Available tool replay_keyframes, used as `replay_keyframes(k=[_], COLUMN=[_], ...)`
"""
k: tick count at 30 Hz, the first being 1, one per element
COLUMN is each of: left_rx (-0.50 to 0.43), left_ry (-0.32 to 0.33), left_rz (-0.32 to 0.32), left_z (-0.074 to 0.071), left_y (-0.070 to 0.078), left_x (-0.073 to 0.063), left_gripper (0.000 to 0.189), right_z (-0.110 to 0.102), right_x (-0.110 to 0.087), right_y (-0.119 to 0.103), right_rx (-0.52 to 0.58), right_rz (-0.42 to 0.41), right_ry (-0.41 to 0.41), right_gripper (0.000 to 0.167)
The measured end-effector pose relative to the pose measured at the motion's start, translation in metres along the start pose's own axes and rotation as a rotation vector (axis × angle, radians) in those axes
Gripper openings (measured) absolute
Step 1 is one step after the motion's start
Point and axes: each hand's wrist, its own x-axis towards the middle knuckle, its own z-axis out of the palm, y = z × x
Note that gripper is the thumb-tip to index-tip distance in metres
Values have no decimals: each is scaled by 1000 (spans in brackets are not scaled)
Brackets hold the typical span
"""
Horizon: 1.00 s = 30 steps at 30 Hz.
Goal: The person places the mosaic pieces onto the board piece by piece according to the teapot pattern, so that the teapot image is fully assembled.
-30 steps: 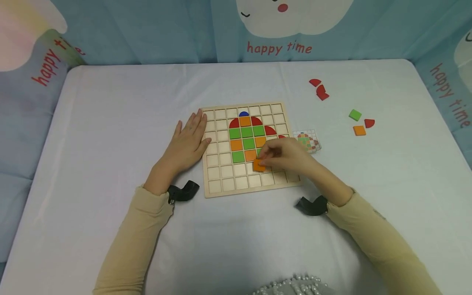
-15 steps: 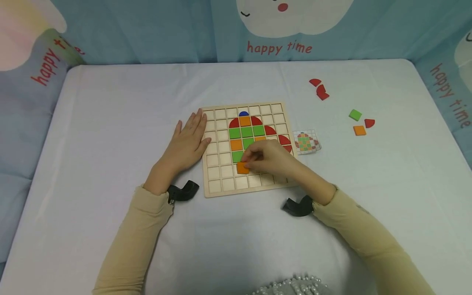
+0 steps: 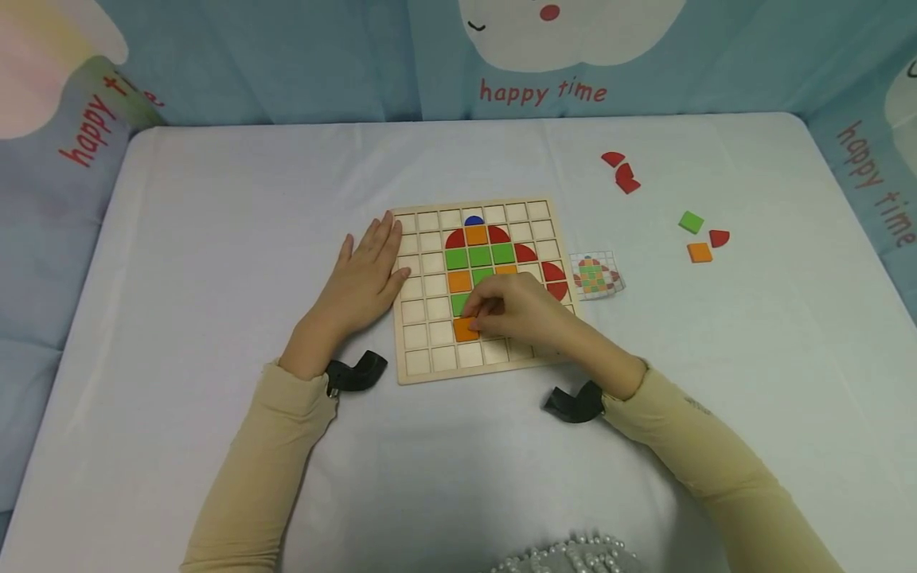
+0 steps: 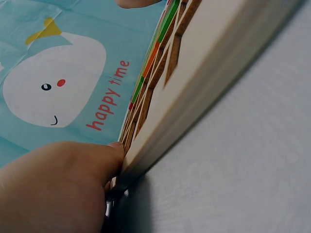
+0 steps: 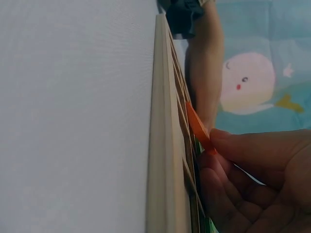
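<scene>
A wooden grid board lies on the table, with green, orange, red and blue pieces set in its cells. My right hand pinches an orange square tile between thumb and fingers, over a cell just below a green square at the board's lower middle. In the right wrist view the orange tile is tilted, one edge down at the grid. Flat along the board's left edge rests my left hand, its fingers straight. The right hand hides some cells in the board's lower right.
A small pattern card lies against the board's right side. Further right are a loose green square, an orange square and a red quarter-round piece. Several red pieces lie at the back right. Blue printed fabric borders the table.
My right hand has moved left across the board with the orange tile, then slightly lower, and the red pieces at the board's right edge are uncovered. The left hand has stayed put.
</scene>
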Motion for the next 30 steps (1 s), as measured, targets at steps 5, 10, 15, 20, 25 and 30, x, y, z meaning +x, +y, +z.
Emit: replay_keyframes(k=[5,10,15,20,25,30], left_rx=[-1,-5,-4,-6,-7,-2], left_ry=[0,0,-6,-7,-1,0], left_rz=[2,2,1,2,5,5], left_z=[0,0,1,1,1,0], left_y=[-1,-1,-1,-1,0,1], left_x=[-1,-1,-1,-1,-1,-1], left_gripper=[65,64,64,63,63,64], right_z=[1,0,-1,-4,-13,-26], right_x=[0,-1,-2,-3,-8,-15], right_y=[0,-1,-1,-1,1,8], right_rx=[12,19,30,42,53,77], right_rz=[7,15,28,23,38,81], right_ry=[-2,-10,-18,-3,24,72], right_gripper=[8,8,9,11,10,9])
